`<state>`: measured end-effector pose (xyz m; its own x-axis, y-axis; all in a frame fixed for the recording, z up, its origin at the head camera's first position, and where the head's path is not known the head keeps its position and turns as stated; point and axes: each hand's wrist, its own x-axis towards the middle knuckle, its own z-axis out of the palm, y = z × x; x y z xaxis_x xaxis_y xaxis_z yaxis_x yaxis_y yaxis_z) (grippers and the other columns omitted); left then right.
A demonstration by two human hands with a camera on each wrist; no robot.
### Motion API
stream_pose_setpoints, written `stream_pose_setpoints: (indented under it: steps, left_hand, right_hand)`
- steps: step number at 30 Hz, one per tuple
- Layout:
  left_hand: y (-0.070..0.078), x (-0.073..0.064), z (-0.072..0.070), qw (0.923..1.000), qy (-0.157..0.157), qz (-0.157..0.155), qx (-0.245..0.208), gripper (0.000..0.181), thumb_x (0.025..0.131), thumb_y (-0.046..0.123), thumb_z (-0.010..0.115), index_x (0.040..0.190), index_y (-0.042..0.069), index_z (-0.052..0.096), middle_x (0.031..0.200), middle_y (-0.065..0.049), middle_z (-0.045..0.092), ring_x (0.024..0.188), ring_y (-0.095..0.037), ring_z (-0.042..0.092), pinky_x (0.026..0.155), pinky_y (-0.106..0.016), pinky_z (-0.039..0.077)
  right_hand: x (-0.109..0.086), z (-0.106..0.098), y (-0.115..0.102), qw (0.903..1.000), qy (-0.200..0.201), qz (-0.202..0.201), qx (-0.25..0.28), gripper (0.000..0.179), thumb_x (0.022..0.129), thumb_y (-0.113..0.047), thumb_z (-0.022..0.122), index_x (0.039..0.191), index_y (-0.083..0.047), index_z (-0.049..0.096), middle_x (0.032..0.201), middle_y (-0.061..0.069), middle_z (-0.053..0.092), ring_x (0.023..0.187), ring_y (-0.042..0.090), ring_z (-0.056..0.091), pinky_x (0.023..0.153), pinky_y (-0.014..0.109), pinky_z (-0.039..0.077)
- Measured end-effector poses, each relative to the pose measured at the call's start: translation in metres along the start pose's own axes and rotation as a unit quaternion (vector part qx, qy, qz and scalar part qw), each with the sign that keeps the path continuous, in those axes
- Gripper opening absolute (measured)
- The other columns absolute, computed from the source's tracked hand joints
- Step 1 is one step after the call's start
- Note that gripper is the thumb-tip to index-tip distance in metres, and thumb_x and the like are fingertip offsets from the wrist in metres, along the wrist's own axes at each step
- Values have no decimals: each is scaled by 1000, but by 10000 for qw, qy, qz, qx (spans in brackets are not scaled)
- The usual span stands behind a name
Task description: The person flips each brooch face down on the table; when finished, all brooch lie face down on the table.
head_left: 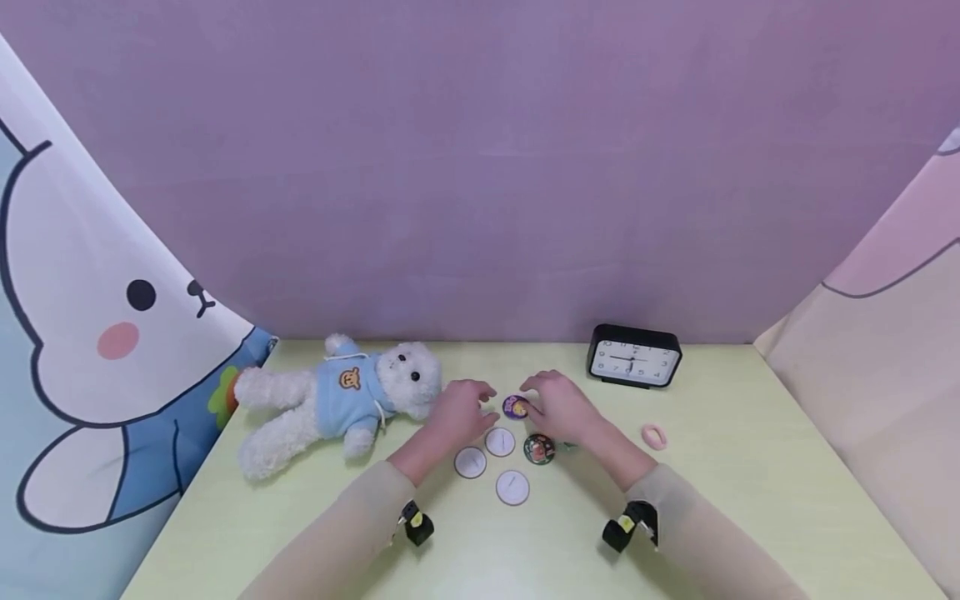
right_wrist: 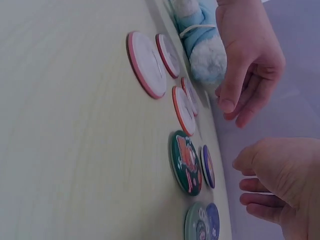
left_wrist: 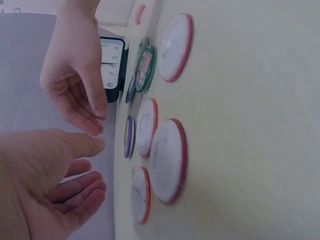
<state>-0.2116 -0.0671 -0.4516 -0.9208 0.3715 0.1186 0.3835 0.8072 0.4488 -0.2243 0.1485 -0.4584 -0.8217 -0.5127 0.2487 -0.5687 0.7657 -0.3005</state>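
Note:
Both hands hover over a group of round button badges, fingers loosely bent, with nothing held in either. My left hand [head_left: 463,408] is beside the plush toy's head, left of a purple badge [head_left: 515,407]. On that badge's other side is my right hand [head_left: 558,407], its fingertips overlapping the badge's edge in the head view; the right wrist view shows them apart from it. A dark green badge [right_wrist: 186,163] lies picture side up, nearer me. Several badges show white backs, among them one in front [head_left: 512,487]. Beyond the green badge, a paler green badge [right_wrist: 197,222] overlaps a blue one [right_wrist: 213,220].
A white plush toy [head_left: 348,392] in a blue hoodie lies at the left. At the back right stands a black clock [head_left: 634,357], with a pink hair tie [head_left: 654,437] in front of it. A purple cloth [head_left: 480,183] hangs behind the table [head_left: 750,500].

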Motion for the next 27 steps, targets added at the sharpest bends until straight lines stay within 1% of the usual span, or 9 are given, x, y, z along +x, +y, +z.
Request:
stream_pose_setpoints:
  steps: [3, 6, 9, 10, 16, 20, 23, 27]
  left_hand:
    - [5, 9, 5, 9996, -289, -2, 67, 38, 91, 21, 85, 122, 2, 75, 114, -13, 79, 106, -30, 76, 93, -42, 62]
    - [8, 16, 12, 9986, -520, -61, 104, 39, 91, 20, 84, 123, 1, 74, 114, -13, 79, 106, -30, 75, 94, -42, 62]
    - [8, 20, 19, 9981, -595, -174, 61, 34, 90, 16, 84, 120, 2, 75, 111, -11, 79, 104, -28, 74, 94, -41, 62]
    - [9, 21, 21, 9980, -592, -222, 17, 33, 90, 15, 84, 119, 2, 75, 109, -10, 79, 103, -28, 74, 94, -41, 61]
    - [7, 24, 28, 9983, -466, -336, -87, 27, 89, 10, 84, 114, 4, 77, 105, -7, 79, 100, -25, 74, 93, -39, 62]
    - [5, 25, 31, 9990, -326, -253, -181, 24, 89, 10, 84, 113, 6, 79, 103, -6, 80, 98, -22, 74, 90, -36, 62]
    - [2, 25, 32, 9991, -107, -142, -386, 24, 87, 8, 85, 110, 6, 79, 101, -7, 80, 94, -22, 74, 87, -35, 62]
    - [-1, 22, 32, 9969, 130, -66, -771, 26, 88, 5, 83, 113, 5, 79, 106, -9, 81, 97, -23, 76, 88, -35, 63]
  right_hand:
    - [-2, 1, 5, 9998, -98, -47, 147, 26, 91, -11, 80, 113, 2, 76, 110, 16, 79, 105, 34, 75, 102, 50, 59]
    - [-4, 5, 8, 9993, -124, -152, 310, 26, 88, -8, 81, 112, 1, 77, 107, 14, 80, 100, 32, 75, 98, 50, 59]
    - [-5, 10, 8, 9989, -169, -194, 383, 26, 86, -6, 81, 111, 0, 77, 104, 12, 80, 95, 28, 74, 96, 47, 60]
    - [-6, 11, 8, 9991, -176, -200, 336, 26, 86, -6, 82, 110, 0, 77, 102, 11, 80, 93, 26, 73, 94, 46, 60]
    - [-6, 16, 7, 9996, -217, -121, 114, 23, 85, -6, 83, 106, -1, 77, 97, 8, 79, 87, 21, 69, 90, 43, 60]
    - [-5, 18, 8, 9997, -174, -122, 145, 23, 85, -6, 84, 107, -2, 78, 99, 9, 78, 89, 21, 70, 90, 42, 60]
    - [-5, 19, 10, 9996, -90, -118, 228, 25, 85, -6, 85, 108, -2, 77, 100, 9, 78, 91, 22, 69, 89, 42, 60]
    - [-6, 20, 12, 9993, 48, -69, 372, 29, 86, -9, 86, 112, -2, 76, 104, 10, 77, 96, 24, 69, 90, 43, 60]
